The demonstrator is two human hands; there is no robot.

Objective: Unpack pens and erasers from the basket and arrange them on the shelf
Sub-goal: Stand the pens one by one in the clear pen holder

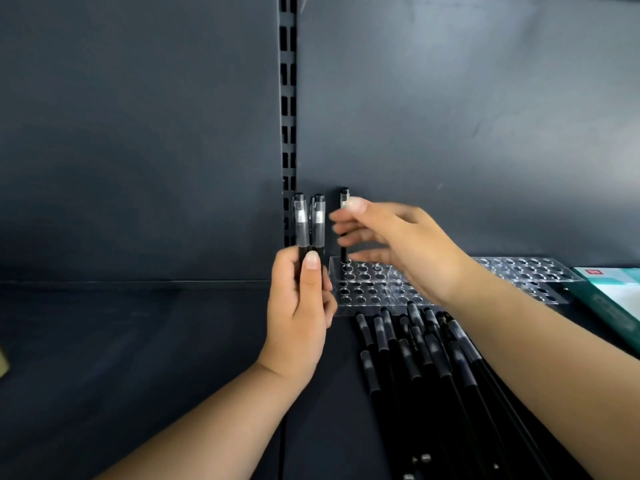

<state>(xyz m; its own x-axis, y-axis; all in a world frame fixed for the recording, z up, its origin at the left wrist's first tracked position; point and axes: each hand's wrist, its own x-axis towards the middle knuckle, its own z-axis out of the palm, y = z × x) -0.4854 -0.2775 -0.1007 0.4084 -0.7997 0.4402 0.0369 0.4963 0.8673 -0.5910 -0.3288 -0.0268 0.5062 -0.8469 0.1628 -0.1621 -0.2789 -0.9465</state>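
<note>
loose pens [420, 358] lie on shelf [138, 358] just before rack [374, 289]. left hand [301, 306] left of rack grips two pens [310, 223] upright. right hand [388, 244] above rack, fingers spread and blurred, thumb on pen [344, 206] standing in far-left hole. box [613, 296] right of rack; print unreadable. shelf left of rack bare.

Dark grey back panel [138, 133] split by a slotted upright [288, 98]

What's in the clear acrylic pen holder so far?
One black pen with a clear cap stands upright in a back-left hole of the clear acrylic pen holder. The visible holes look empty; the right hand covers some.
</note>
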